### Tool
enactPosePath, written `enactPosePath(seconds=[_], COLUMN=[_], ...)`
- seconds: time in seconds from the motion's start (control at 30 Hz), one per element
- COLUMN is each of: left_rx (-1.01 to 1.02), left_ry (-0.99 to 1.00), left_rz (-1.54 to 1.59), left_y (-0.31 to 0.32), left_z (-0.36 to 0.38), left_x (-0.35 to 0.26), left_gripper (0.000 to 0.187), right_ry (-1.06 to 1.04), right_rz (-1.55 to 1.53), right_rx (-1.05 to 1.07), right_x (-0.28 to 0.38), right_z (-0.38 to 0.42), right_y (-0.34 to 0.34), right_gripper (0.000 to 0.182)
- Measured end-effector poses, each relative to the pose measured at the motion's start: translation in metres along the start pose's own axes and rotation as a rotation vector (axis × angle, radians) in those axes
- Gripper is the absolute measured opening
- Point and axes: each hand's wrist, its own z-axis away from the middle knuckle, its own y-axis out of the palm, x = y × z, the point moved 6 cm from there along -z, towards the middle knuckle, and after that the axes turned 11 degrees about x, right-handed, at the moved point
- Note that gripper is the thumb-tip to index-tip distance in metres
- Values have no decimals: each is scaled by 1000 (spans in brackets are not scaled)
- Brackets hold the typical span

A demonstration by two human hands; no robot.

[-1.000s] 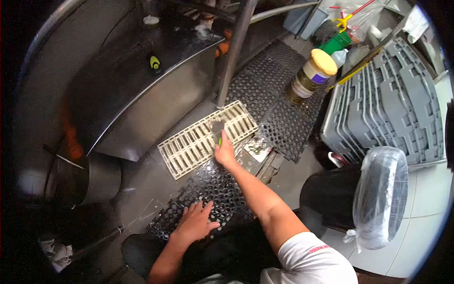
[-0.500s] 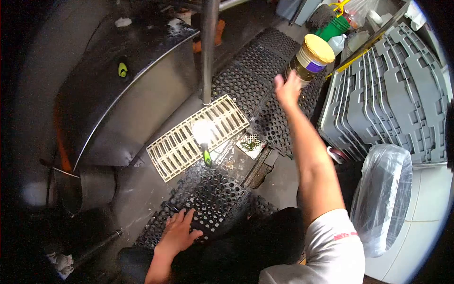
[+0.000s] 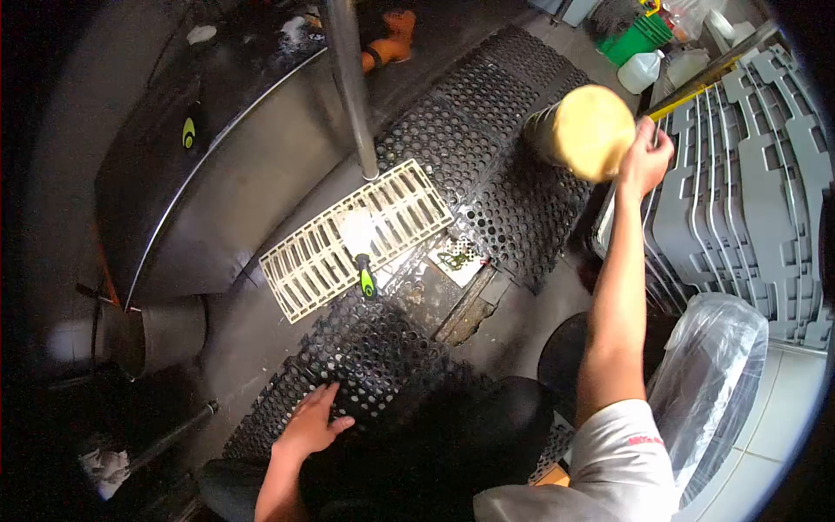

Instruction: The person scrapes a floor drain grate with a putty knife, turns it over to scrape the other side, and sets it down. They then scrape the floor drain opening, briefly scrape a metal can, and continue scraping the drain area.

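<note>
At the upper right, my right hand (image 3: 645,161) is closed at the rim of a round tub with a pale yellow top (image 3: 595,130). The tub leans toward me over the black rubber mat, and its side is mostly hidden. My left hand (image 3: 311,424) hangs low near my knee, above the near perforated mat (image 3: 361,352), fingers apart and holding nothing. Between the hands, a cream slotted drain grate (image 3: 300,277) lies on the floor. Across it rests a scraper-like tool with a black and green handle (image 3: 365,277), its blade washed out by glare.
A white drain strainer (image 3: 459,259) sits beside a broken floor channel (image 3: 470,317). A metal post (image 3: 350,96) stands behind the grate. Stacked grey crates (image 3: 739,191) and a plastic-lined bin (image 3: 713,374) flank my right arm. A green bucket (image 3: 639,39) and white jug (image 3: 641,71) stand behind.
My right hand has moved from the tub's near side to its right rim and closed there. The tub has tipped toward me, showing more of its yellow top. My left hand stays low.
</note>
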Motion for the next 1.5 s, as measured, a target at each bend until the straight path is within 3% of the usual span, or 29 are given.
enactPosePath(seconds=[0.03, 0.1, 0.17, 0.23, 0.3, 0.37, 0.43, 0.5, 0.53, 0.63, 0.67, 0.7, 0.77, 0.8, 0.83, 0.9, 0.93, 0.97, 1.0, 1.07, 1.1, 1.2, 1.27, 1.37, 1.5], left_rx=[-20, -67, -99, -268, -298, -313, -247, -384, -449, -298, -263, -112, -92, -91, -90, -308, -362, -416, -494, -291, -189, -267, -254, -219, -117], left_ry=[27, 80, 126, 275, 316, 449, 477, 490, 488, 460, 413, 373, 202, 236, 266, 399, 461, 526, 462, 411, 385, 367, 373, 600, 557], left_rz=[122, 362, 394, 242, 242, 540, 914, 590, 433, 643, 886, 1079, 1211, 1157, 1104, 883, 766, 647, 460, 618, 700, 808, 912, 789, 596], left_y=[-5, -19, -35, -37, -39, -28, -44, -66, -81, -85, -84, -78, -55, -50, -43, -40, -40, -41, -40, -39, -37, -37, -31, -13, -28], left_z=[-7, -27, -50, -91, -131, -193, -220, -248, -245, -281, -281, -273, -285, -289, -295, -303, -303, -303, -295, -297, -294, -305, -312, -337, -267], left_x=[-6, -30, -65, -83, -104, -106, -133, -144, -158, -162, -165, -171, -169, -171, -172, -169, -167, -167, -167, -164, -165, -170, -176, -184, -199], left_gripper=[83, 83, 84, 87, 87, 89, 88, 89, 89, 97, 101, 106, 110, 111, 113, 91, 82, 74, 51, 48, 47, 51, 56, 54, 54], right_ry=[163, 270, 247, 235, 394, 332, 442, 378, 409, 449, 528, 580, 678, 784, 817, 889, 858, 760, 661, 550, 604, 692, 756, 848, 1028], right_rz=[-74, -334, 2, 253, -16, 127, -76, 49, 54, -111, -190, -259, -405, -407, -427, -465, -510, -440, -372, -334, -436, -671, -744, -945, -1436], right_rx=[-21, 405, 678, 899, 912, 1031, 925, 963, 986, 955, 947, 996, 1090, 1168, 1097, 954, 974, 929, 883, 882, 916, 1022, 960, 1013, 1099], right_x=[-24, -89, -127, -144, -164, -148, -179, -175, -140, -190, -202, -203, -193, -181, -170, -163, -169, -169, -162, -158, -162, -173, -183, -210, -179], right_z=[5, 28, 78, 141, 181, 201, 218, 228, 232, 248, 256, 266, 282, 284, 276, 262, 260, 256, 254, 252, 256, 258, 270, 303, 315], right_y=[-7, 44, 66, 78, 89, 92, 115, 120, 103, 139, 145, 144, 136, 122, 111, 104, 113, 117, 123, 117, 115, 103, 98, 101, 67], right_gripper=[85, 108, 119, 128, 131, 133, 127, 115, 93, 76, 65, 64, 64, 76, 83, 97, 115, 115, 114, 103, 100, 92, 90, 80, 86])
